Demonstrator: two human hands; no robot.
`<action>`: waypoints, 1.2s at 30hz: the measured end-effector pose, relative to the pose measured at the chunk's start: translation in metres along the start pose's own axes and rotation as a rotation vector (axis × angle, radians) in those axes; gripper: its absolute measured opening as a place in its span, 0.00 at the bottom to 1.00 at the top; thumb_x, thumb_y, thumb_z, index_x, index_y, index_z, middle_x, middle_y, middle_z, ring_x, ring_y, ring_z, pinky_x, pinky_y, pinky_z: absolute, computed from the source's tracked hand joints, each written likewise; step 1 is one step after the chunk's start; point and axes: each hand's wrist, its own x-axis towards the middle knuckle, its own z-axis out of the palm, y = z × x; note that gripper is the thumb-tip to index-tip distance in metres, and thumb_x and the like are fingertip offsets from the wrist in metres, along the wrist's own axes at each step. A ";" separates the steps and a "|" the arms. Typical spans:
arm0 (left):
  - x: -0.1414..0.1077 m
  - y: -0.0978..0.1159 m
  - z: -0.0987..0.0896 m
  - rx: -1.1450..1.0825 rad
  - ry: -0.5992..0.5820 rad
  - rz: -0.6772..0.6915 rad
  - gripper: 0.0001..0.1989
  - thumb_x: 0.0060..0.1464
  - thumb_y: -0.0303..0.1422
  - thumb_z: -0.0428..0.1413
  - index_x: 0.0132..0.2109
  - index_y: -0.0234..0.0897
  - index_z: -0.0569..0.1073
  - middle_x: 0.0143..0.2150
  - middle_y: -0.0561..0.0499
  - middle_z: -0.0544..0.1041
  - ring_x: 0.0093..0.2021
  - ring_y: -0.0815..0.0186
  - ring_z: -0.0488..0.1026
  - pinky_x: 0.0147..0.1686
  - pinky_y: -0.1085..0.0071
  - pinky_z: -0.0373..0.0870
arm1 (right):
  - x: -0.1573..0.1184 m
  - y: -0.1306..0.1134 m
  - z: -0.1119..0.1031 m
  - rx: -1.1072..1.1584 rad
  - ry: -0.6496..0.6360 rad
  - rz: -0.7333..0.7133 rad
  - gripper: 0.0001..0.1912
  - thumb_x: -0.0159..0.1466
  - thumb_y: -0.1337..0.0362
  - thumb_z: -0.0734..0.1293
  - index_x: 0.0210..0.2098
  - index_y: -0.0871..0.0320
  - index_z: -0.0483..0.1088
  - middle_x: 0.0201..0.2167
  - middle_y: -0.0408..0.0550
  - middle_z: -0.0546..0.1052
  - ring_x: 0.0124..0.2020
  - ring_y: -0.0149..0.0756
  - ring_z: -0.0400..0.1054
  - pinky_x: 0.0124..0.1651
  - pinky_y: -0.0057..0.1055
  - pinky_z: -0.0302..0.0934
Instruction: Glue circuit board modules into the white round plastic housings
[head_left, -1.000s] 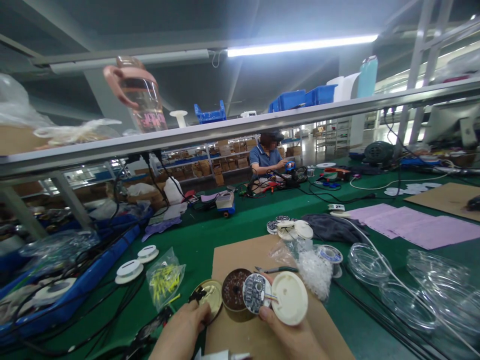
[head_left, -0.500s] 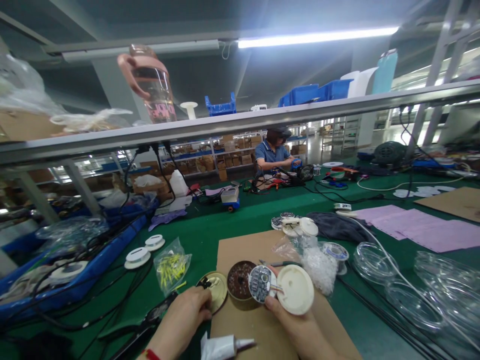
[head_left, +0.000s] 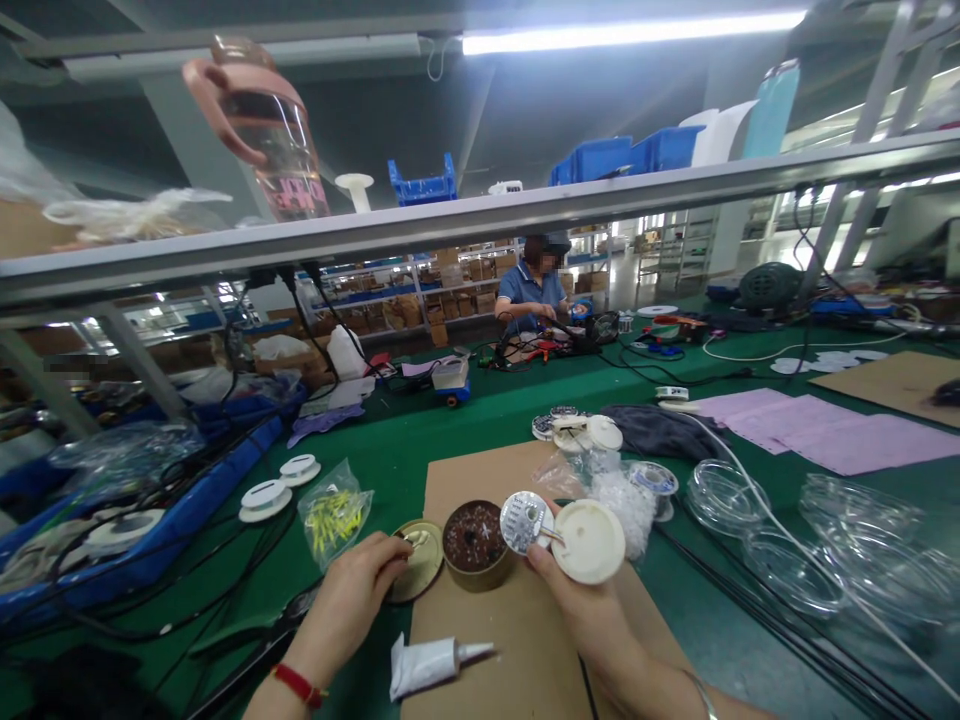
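Observation:
My right hand (head_left: 581, 605) grips a round circuit board (head_left: 523, 522) by its lower edge. Thin wires join the board to a white round plastic cover (head_left: 590, 542), which rests against the same hand. Fingertips of my left hand (head_left: 367, 575) are pinched together over a shallow gold tin lid (head_left: 421, 562); whatever lies between them is too small or hidden to make out. Between the two hands sits an open round tin (head_left: 480, 580) with a dark reddish-brown, speckled content. A white tube with a nozzle (head_left: 439, 664) lies in front of it on the cardboard (head_left: 517, 655).
Left of the cardboard lie a bag of yellow pieces (head_left: 335, 520), white spools (head_left: 264, 499) and green-handled pliers (head_left: 236, 638). On the right are a bag of clear bits (head_left: 626, 508) and clear plastic rings (head_left: 795, 570). Across the bench a person (head_left: 531, 290) works.
The view has shifted slightly. My left fingers have drawn into a tighter pinch over the lid, and dark pieces there no longer show. The circuit board has tilted, its face now catching light.

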 end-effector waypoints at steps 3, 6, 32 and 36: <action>0.002 0.001 0.001 -0.162 0.078 0.006 0.13 0.59 0.37 0.48 0.42 0.39 0.75 0.42 0.47 0.76 0.43 0.60 0.73 0.43 0.67 0.67 | 0.003 0.007 -0.001 0.038 0.029 -0.009 0.34 0.57 0.54 0.71 0.61 0.52 0.61 0.57 0.52 0.69 0.57 0.48 0.65 0.61 0.48 0.59; 0.009 0.013 0.005 -0.266 0.124 0.033 0.11 0.58 0.37 0.48 0.41 0.38 0.72 0.40 0.48 0.76 0.41 0.62 0.74 0.40 0.69 0.70 | 0.003 0.013 -0.002 0.034 0.023 0.001 0.35 0.57 0.54 0.71 0.61 0.53 0.60 0.58 0.53 0.69 0.56 0.48 0.65 0.60 0.47 0.60; 0.060 0.055 0.045 -0.673 0.125 -0.031 0.10 0.49 0.33 0.58 0.36 0.39 0.63 0.33 0.50 0.80 0.36 0.63 0.76 0.37 0.70 0.68 | 0.005 -0.010 -0.001 0.005 0.059 -0.023 0.30 0.56 0.55 0.72 0.56 0.57 0.68 0.54 0.55 0.73 0.55 0.49 0.67 0.60 0.48 0.59; 0.036 0.054 0.036 -0.954 0.159 -0.102 0.15 0.48 0.36 0.60 0.37 0.38 0.61 0.32 0.51 0.79 0.34 0.67 0.76 0.35 0.74 0.67 | -0.001 -0.010 0.005 0.029 0.070 0.031 0.31 0.55 0.54 0.72 0.56 0.56 0.67 0.52 0.54 0.74 0.51 0.49 0.70 0.56 0.47 0.64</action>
